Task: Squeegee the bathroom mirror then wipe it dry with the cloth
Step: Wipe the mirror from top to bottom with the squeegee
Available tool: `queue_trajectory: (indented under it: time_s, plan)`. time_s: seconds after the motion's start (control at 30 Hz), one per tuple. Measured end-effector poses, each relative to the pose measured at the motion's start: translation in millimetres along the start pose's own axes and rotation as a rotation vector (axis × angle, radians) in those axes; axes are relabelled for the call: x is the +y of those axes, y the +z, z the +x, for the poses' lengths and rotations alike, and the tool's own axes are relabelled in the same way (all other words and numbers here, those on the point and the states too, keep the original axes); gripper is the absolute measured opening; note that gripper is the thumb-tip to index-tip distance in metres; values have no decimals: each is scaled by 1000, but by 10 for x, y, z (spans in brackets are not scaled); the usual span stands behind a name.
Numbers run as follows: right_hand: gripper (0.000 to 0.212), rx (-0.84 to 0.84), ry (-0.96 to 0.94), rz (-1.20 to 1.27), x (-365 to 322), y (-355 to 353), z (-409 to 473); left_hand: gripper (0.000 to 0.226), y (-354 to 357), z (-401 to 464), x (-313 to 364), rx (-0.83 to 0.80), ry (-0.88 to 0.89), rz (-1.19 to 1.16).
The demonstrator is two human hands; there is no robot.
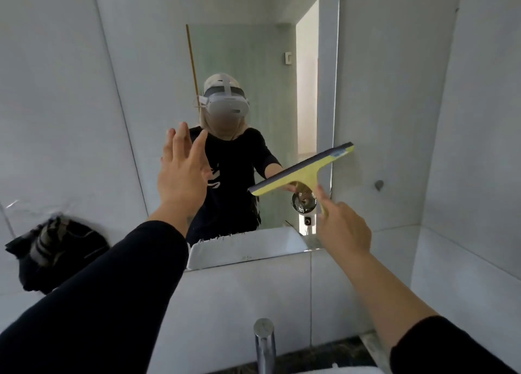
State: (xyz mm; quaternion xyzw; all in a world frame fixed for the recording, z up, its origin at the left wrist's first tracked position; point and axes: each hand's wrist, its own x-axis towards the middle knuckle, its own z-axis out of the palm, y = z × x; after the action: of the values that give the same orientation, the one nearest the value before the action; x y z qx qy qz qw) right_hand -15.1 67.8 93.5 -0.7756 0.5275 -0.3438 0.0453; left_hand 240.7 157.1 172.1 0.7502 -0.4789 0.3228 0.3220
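The bathroom mirror [158, 63] fills the wall ahead and reflects a person in a headset. My right hand [342, 228] grips the handle of a yellow squeegee [304, 169]. Its blade is tilted, rising toward the right, and lies against or just off the glass near the mirror's lower right edge. My left hand [180, 173] is raised in front of the glass with its fingers spread and nothing in it. A dark crumpled cloth [56, 249] lies on the ledge at the left, below the mirror.
A chrome tap [265, 342] stands at the bottom centre over the basin. White tiled walls close in on both sides, with a small metal knob [379, 185] on the right wall. A white ledge runs under the mirror.
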Motion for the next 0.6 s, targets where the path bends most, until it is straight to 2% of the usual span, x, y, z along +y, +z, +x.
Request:
queue_trajectory:
  time_s: [0.37, 0.6]
  plan:
    - [65, -109, 275, 629, -253, 554, -390, 74, -43, -23, 10, -28, -1, 16]
    - [66, -175, 392, 859, -639, 734, -599, 73, -53, -25, -1, -33, 10, 48]
